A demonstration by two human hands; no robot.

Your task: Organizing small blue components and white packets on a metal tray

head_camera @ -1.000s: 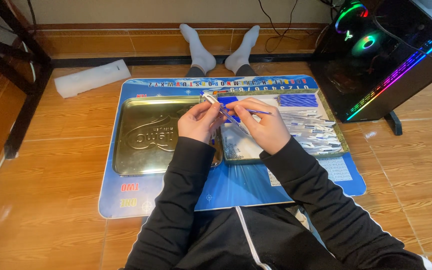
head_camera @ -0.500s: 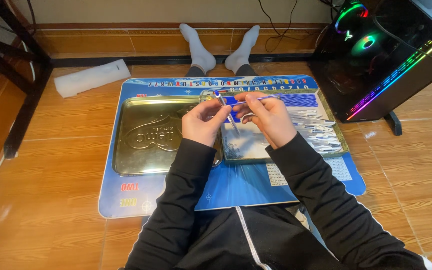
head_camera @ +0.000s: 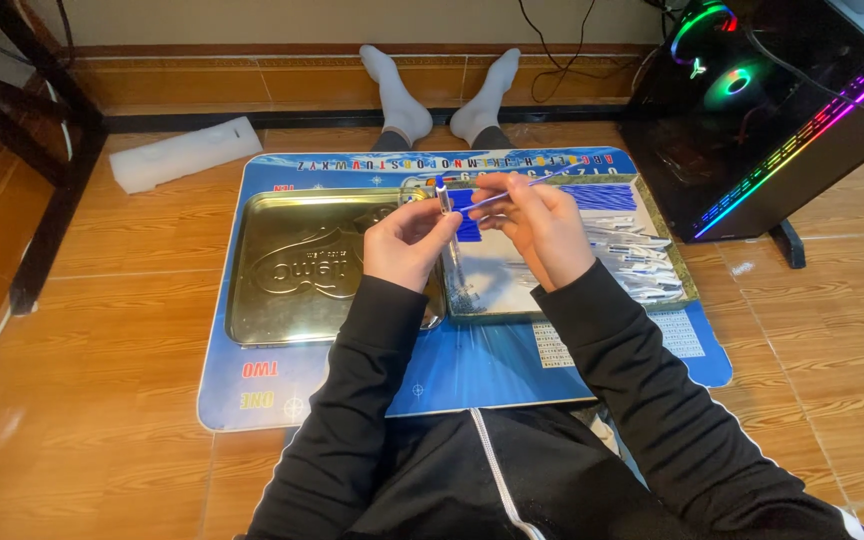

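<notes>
1. Two hands are at work above the trays: the left hand [head_camera: 407, 245] is closed around a clear pen barrel [head_camera: 445, 215] held nearly upright, its blue end pointing up and far

2. The right hand [head_camera: 542, 225] pinches one thin pen refill [head_camera: 497, 198] between thumb and fingers; the refill slants left toward the top of the barrel, its tip just beside the blue end

3. Two shallow metal trays lie side by side on one blue play mat [head_camera: 282, 400]: the gold tray [head_camera: 292, 270] on the left holds nothing that can be made out, and the right tray [head_camera: 667, 265] holds a blue heap at its far edge and a spread of clear pen parts too many and too small to count

4. Two white-socked feet [head_camera: 447, 85] rest at the far end of the mat, toes up

5. One white foam block [head_camera: 185, 152] lies on the wood floor at far left, well apart from the trays

6. One black computer case [head_camera: 772, 110] with rainbow lighting and two glowing fans stands at far right

7. Against half a second ago, the hands have drawn a little apart: the barrel now stands clear in the left hand and the refill shows as a separate slanted line, where before both were bunched together between the fingers; trays, mat, block and case lie as they did
</notes>
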